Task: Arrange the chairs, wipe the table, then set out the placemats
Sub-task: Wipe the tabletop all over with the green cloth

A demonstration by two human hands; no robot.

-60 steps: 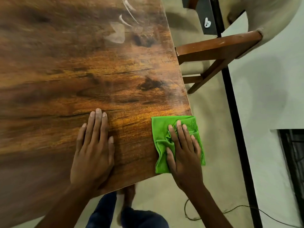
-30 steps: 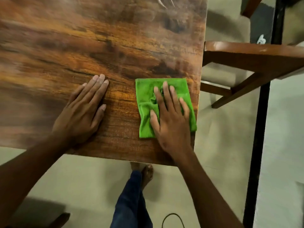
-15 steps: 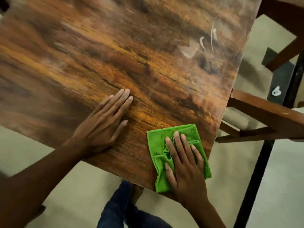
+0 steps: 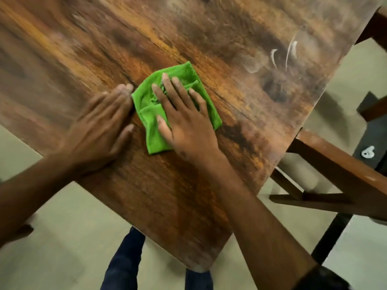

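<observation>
A folded green cloth [image 4: 148, 105] lies on the brown wooden table [image 4: 209, 38], a little in from its near corner. My right hand [image 4: 184, 122] presses flat on the cloth with fingers spread. My left hand [image 4: 102, 126] rests flat on the bare wood just left of the cloth, its fingertips touching the cloth's edge. A wooden chair [image 4: 339, 176] stands at the table's right side, its frame against the table edge. No placemats are in view.
White smear marks [image 4: 282, 55] show on the tabletop toward the far right. A black metal post [image 4: 333, 237] rises from the pale floor [image 4: 62, 248] at the right. My legs in dark trousers [image 4: 123, 262] stand under the table's near corner.
My right hand has slid the green cloth from the table's near right corner inward and leftward, up against my left hand. The view has tilted and shifted with the motion.
</observation>
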